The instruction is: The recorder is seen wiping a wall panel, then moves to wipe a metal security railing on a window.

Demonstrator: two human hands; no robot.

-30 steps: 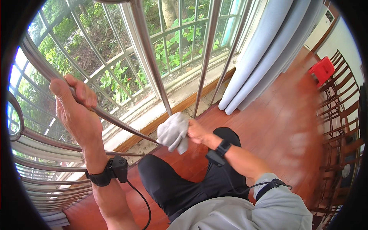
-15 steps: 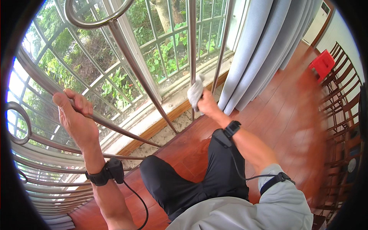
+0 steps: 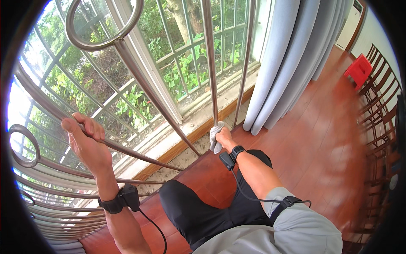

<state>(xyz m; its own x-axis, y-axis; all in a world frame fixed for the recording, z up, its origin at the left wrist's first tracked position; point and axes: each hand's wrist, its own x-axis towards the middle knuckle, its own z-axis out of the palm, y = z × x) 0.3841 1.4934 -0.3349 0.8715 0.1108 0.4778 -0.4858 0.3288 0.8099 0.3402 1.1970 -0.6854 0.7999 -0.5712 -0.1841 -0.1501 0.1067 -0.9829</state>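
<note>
With my right hand (image 3: 225,138) I clasp a pale grey cloth (image 3: 216,134) around the foot of an upright metal bar (image 3: 210,63), close to the floor. The cloth covers the bar's lowest part, and some of it droops below my fingers. Over on the left, my left hand (image 3: 89,142) is wrapped round another shiny metal bar (image 3: 127,151), thumb on the near side and fingers over the far side. Between the two hands stands a thicker bar (image 3: 156,95) that carries a metal ring (image 3: 103,42) at its top.
Behind the bars are a window with a white frame and a dusty sill (image 3: 198,114). Light blue curtains (image 3: 292,55) hang at the right down to the reddish wood floor (image 3: 296,148). Wooden chairs (image 3: 380,97) and a red plastic stool (image 3: 359,71) line the right side.
My right hand has slid down the upright bar with the cloth, from above sill level to near its foot. My left hand keeps its grip on its bar.
</note>
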